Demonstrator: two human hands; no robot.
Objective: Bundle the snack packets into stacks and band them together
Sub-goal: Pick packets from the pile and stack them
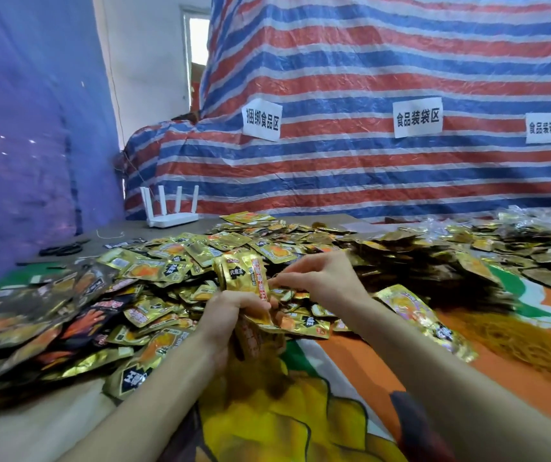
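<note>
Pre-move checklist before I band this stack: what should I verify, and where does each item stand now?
1. Left hand grips the stack of gold packets upright: ok.
2. Right hand is at the stack's right edge: ok.
3. Band in the right fingers: cannot tell, too small.
4. Packet edges squared: cannot tell, the lower end is blurred.
5. Heap of orange bands lies on the table to the right: ok.

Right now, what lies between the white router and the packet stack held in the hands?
Head view: a heap of loose gold snack packets covers the table between the router and the stack, which the left hand grips.
</note>
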